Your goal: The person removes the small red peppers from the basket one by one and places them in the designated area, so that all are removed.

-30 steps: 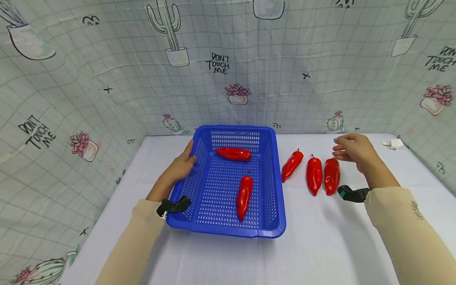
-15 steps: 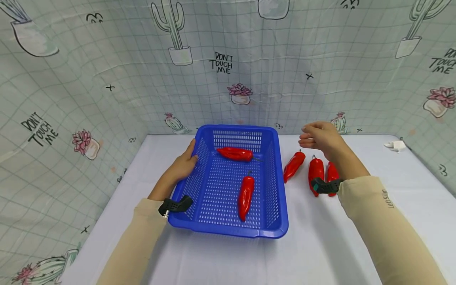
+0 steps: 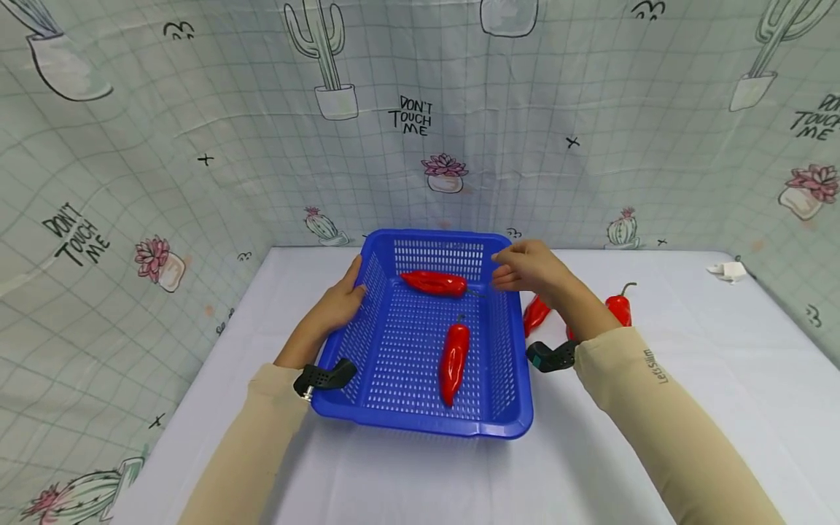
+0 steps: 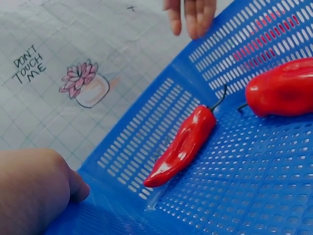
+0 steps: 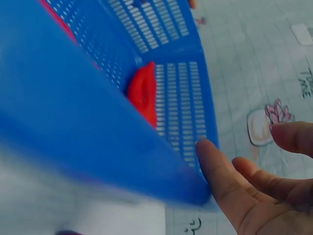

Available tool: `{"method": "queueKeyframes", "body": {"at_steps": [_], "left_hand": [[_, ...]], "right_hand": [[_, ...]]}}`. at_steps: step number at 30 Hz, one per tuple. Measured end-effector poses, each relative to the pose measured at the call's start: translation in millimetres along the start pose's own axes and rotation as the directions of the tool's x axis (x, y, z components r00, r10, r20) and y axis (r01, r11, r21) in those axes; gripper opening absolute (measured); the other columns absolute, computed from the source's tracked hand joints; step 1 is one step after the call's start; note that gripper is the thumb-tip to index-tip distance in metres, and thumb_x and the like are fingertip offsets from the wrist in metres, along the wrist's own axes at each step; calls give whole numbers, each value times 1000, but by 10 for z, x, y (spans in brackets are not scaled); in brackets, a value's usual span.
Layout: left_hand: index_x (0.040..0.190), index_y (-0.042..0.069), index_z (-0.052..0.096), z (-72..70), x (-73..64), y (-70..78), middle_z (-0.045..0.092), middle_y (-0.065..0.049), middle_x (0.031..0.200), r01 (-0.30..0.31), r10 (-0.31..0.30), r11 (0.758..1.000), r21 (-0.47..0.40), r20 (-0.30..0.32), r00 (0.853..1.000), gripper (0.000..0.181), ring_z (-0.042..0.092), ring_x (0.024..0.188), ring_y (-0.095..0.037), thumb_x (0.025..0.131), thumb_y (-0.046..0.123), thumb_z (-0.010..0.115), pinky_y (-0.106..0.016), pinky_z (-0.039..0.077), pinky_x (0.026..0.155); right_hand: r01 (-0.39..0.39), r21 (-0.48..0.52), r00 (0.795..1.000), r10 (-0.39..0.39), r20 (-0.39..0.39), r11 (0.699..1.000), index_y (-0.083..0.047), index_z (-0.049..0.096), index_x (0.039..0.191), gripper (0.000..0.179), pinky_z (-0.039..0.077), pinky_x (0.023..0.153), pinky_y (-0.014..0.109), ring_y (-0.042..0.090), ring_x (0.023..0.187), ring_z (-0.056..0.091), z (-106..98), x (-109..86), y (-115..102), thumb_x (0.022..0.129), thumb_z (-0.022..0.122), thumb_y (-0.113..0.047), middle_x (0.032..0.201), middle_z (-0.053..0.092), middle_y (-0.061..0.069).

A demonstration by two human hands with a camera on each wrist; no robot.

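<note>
A blue plastic basket (image 3: 426, 426) with slotted walls stands on the white table. My left hand (image 3: 337, 306) grips its left rim. Inside lie two red peppers: one sideways at the back (image 3: 434, 284), the other lengthwise towards the front right (image 3: 453, 364). My right hand (image 3: 530, 268) is at the basket's back right corner, holding nothing. In the right wrist view its fingers (image 5: 222, 178) are extended beside the rim, thumb apart; contact is unclear. On the table to the right, a red pepper (image 3: 537, 315) and another with a curved stem (image 3: 619, 306) are partly covered by my right forearm.
A small white object (image 3: 727, 271) lies at the table's back right. Printed cloth (image 3: 499, 175) hangs behind the table and along its sides. A sliver of a further red pepper (image 3: 569, 333) shows beside my right wrist.
My right hand has moved left, from above the rightmost pepper to the basket's back right corner. The left hand keeps its grip, and the peppers in the basket lie as before.
</note>
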State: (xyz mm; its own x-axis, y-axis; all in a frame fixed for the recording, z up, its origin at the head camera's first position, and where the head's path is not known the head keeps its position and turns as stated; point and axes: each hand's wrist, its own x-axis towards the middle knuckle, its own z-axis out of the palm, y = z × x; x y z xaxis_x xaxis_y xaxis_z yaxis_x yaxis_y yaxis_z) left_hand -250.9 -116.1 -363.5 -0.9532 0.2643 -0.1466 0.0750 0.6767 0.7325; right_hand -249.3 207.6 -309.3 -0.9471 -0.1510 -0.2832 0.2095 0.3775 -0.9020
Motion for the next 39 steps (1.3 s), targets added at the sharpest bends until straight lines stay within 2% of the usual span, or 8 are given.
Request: {"method": "queueKeyframes", "body": {"at_steps": [6,10,14,21,27,29,34,39], "left_hand": [[158,10,-6,7,9,-16,11,-25,161,0,0,1000,-10,3,1000,63,28,141,-50,105,15,28,-65,31,107],[158,10,-5,10,8,-17,11,-25,162,-1,1,1000,-18,3,1000,63,29,141,-50,105,15,28,-66,32,106],[158,10,-5,11,3,-16,11,-25,161,-2,2,1000,-20,3,1000,63,29,141,-49,105,15,28,-65,32,106],[158,9,-5,2,-9,-1,11,-26,161,-11,11,1000,-26,1,1000,63,26,142,-49,105,14,28,-65,30,108],[158,8,-6,-4,-30,27,8,-25,162,-26,26,999,-29,5,1000,63,19,145,-48,104,13,27,-63,23,113],[158,9,-6,-8,-40,31,9,-25,162,-18,18,999,-29,6,1000,63,20,144,-48,105,14,27,-63,24,112],[158,10,-6,-9,-43,36,9,-24,162,-12,13,999,-37,8,1000,62,21,144,-48,105,15,27,-64,25,112],[158,9,-6,-10,-40,26,7,-23,162,-22,23,999,-50,15,1000,62,18,145,-47,105,15,27,-63,22,113]], "right_hand": [[-36,-7,998,36,43,999,16,48,128,43,52,91,42,18,82,71,127,-5,-17,103,45,-18,114,60,31],[-36,-31,997,37,62,999,17,52,122,41,53,90,43,24,86,72,194,-13,-3,102,46,-17,113,60,32],[-54,-61,995,59,83,997,17,51,126,44,52,92,45,29,92,71,269,-11,4,102,46,-19,118,58,34],[-83,-104,992,93,87,991,16,52,126,45,52,90,45,28,86,71,382,8,-1,101,48,-21,112,61,32],[-108,-116,987,120,105,987,18,46,132,48,52,91,46,42,106,66,472,22,6,100,47,-18,124,56,37],[-116,-128,986,129,101,985,17,47,132,48,52,91,47,44,110,64,496,21,4,100,48,-19,125,56,37],[-111,-226,987,133,85,968,15,49,128,45,54,89,46,43,106,66,544,6,3,101,50,-20,121,60,35],[-112,-368,979,166,119,923,13,51,128,45,57,81,42,37,94,71,607,10,8,100,52,-22,113,63,31]]}}
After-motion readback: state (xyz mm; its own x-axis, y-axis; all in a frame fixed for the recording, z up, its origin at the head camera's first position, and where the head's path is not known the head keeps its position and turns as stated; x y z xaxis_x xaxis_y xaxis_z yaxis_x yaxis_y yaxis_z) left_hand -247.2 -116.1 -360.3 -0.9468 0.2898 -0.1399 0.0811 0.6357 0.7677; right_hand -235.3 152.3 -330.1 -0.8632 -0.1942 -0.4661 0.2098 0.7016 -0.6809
